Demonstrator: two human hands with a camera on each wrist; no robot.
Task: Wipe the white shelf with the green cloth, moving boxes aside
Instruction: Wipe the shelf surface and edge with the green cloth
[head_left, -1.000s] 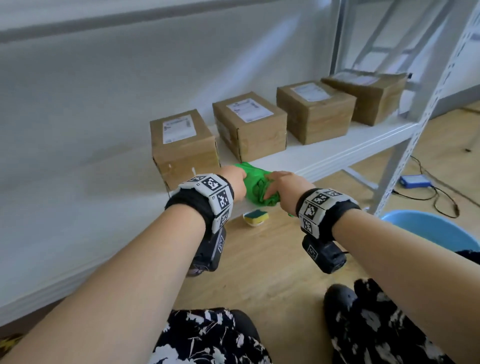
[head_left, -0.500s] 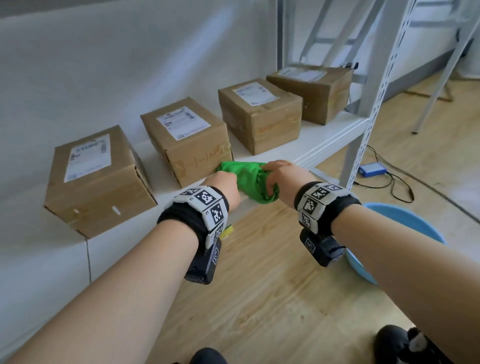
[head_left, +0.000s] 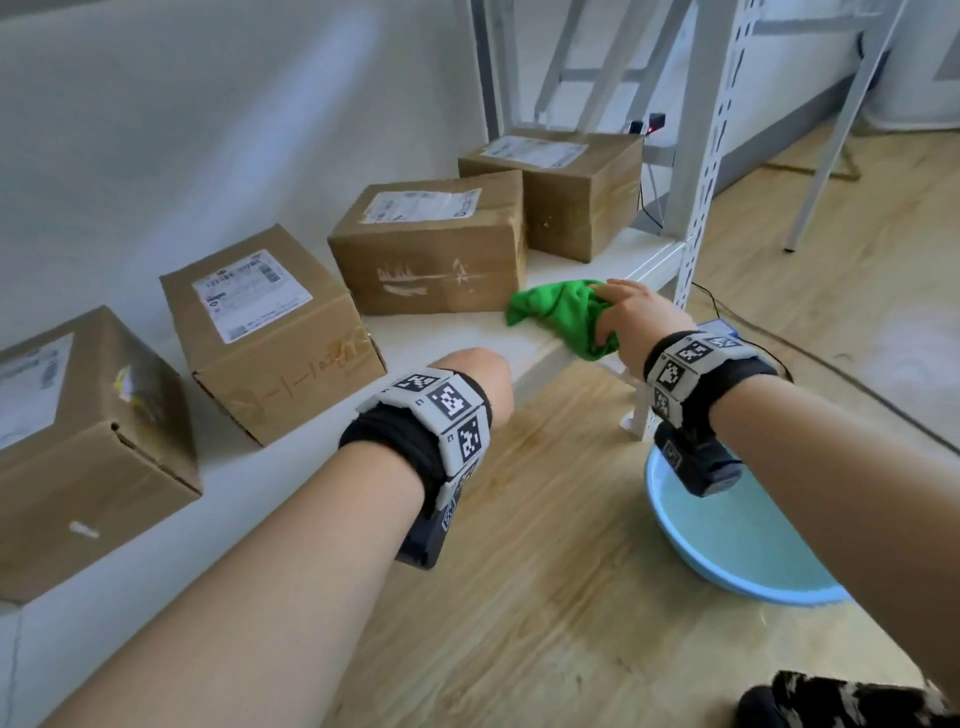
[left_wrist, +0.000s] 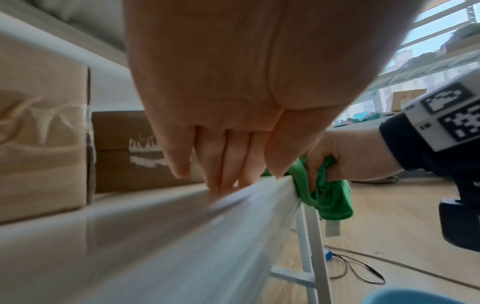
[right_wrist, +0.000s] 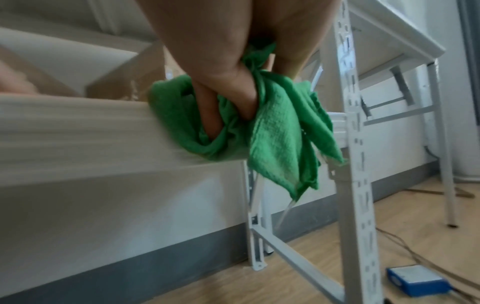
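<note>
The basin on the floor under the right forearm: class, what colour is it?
Light blue; the basin shows best in the head view.

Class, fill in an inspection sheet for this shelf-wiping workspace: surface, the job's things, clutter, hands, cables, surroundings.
Surface: white shelf, front strip bare, back half taken by boxes.
Job's things: green cloth bunched on the shelf's front edge, part hanging over it; four cardboard boxes in a row along the wall.
Clutter: blue basin on the floor below the shelf.
Hands: right hand grips the cloth; left hand rests straight fingers on the shelf edge, holding nothing.
Cables: black cables on the floor beside a small blue box.
Surroundings: white wall, wooden floor, white metal rack post.
</note>
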